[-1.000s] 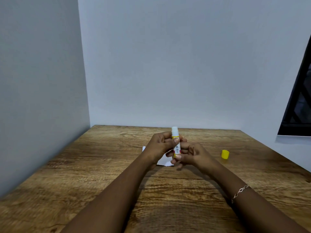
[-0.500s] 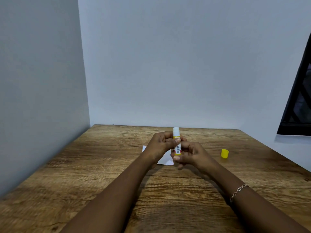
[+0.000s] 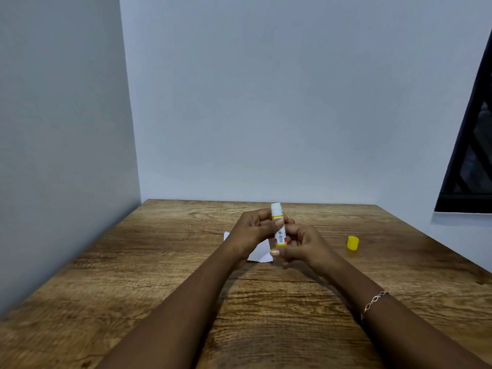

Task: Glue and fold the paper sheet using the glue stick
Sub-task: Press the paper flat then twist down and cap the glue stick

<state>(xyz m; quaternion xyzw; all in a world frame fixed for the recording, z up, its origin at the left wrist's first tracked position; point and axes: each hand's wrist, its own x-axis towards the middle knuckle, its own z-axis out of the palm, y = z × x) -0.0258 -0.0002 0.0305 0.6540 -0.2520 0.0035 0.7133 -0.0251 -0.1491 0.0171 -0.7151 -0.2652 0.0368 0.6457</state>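
Observation:
An uncapped glue stick (image 3: 278,225), yellow and white with a barcode label, stands upright above the table between both hands. My left hand (image 3: 254,230) grips its upper body, thumb across the label. My right hand (image 3: 300,247) holds its yellow base from below. Its yellow cap (image 3: 353,243) lies on the table to the right, apart from the hands. A white paper sheet (image 3: 259,253) lies flat on the table under my hands, mostly hidden by them.
The wooden table (image 3: 159,262) sits in a corner, with a grey wall on the left and another behind it. A dark window frame (image 3: 468,166) stands at the right edge. A thin bracelet (image 3: 374,302) circles my right wrist.
Both hands stay around the upright glue stick. My right-hand fingers have shifted at its base, as if turning it. The cap and the paper lie where they were.

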